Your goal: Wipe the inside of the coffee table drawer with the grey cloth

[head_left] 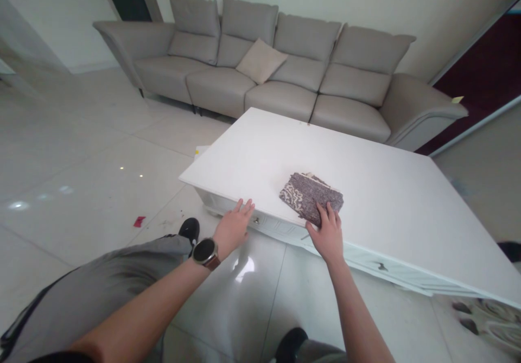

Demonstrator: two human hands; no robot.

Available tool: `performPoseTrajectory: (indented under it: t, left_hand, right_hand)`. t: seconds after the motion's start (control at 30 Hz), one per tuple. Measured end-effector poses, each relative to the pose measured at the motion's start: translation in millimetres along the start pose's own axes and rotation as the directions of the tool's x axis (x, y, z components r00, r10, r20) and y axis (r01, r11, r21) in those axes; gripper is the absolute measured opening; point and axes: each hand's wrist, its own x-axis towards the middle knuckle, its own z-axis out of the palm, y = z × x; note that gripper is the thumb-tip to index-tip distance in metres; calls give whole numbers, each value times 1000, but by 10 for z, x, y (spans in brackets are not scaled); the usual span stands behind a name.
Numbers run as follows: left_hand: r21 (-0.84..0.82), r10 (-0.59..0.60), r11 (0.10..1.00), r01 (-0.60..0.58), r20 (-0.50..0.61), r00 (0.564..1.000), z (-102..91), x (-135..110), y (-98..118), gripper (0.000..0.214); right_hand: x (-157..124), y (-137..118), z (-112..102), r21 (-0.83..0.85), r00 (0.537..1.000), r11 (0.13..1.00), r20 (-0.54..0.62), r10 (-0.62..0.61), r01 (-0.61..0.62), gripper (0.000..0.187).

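A folded grey-brown cloth [301, 192] with a cream pattern at its left end lies on the white coffee table [350, 162], near the front edge. My right hand [328, 233] rests on the cloth's near right part, its fingers stretched out and apart, the thumb by the front edge. Whether the fingertips grip the fabric is hard to see. To the left, my left hand [236, 224] is open at the table's front edge, fingers extended and holding nothing. A round dark watch [204, 251] sits on the left wrist.
Behind the table stands a long grey sofa [220, 81] with a beige cushion [261, 62]. Drawers with a small knob [381, 266] line the table's front. A red scrap [139, 221] lies on the tiled floor [101, 189]. A patterned item [494, 322] is at the lower right.
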Motion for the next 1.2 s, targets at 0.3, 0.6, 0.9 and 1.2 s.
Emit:
performPoseTrajectory:
  t: [0.3,0.6,0.9,1.2]
  left_hand:
    - [36,-8,999,8,-5,1000,1,-6,52,90]
    - [-34,-60,998,55,-167,984,-88,111,184,33]
    - [-168,-124,976,135,76,989,873,163,339,63]
    - [-175,-159,967,182,139,977,1285,618,137,59]
  right_hand:
    - [-44,-50,-51,-1,998,1000,66,10,-10,68]
    - [-68,-114,-190,-125,995,992,92,-25,36,80]
    - [-4,-90,-291,9,990,996,106,-91,90,63]
    - [-50,-71,-370,87,973,994,211,-88,70,73]
